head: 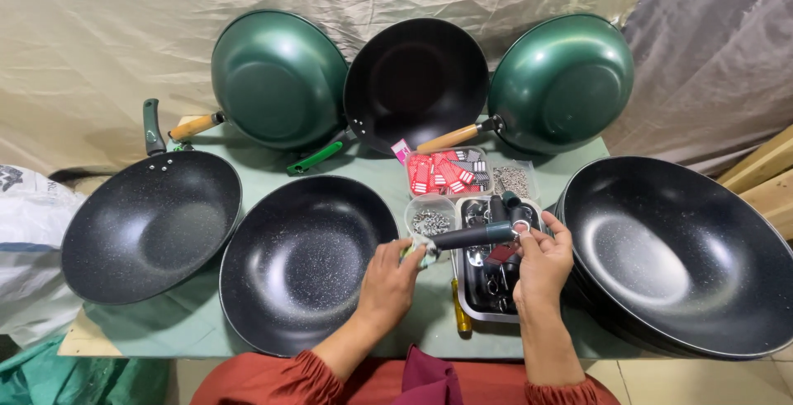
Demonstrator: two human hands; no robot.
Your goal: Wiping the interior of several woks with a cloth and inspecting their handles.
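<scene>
Both hands, left (391, 277) and right (541, 260), each grip closed on dark pan handle (475, 234) above metal tray (471, 310).

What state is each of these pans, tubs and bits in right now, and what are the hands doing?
Left hand: gripping the handle's end.
Right hand: pinching the ring end.
Dark pan handle: held level, detached.
Middle wok: flat, empty, no handle.
Back green woks: propped up, handled.
Screw tub: open.
Metal tray: holding parts.
</scene>
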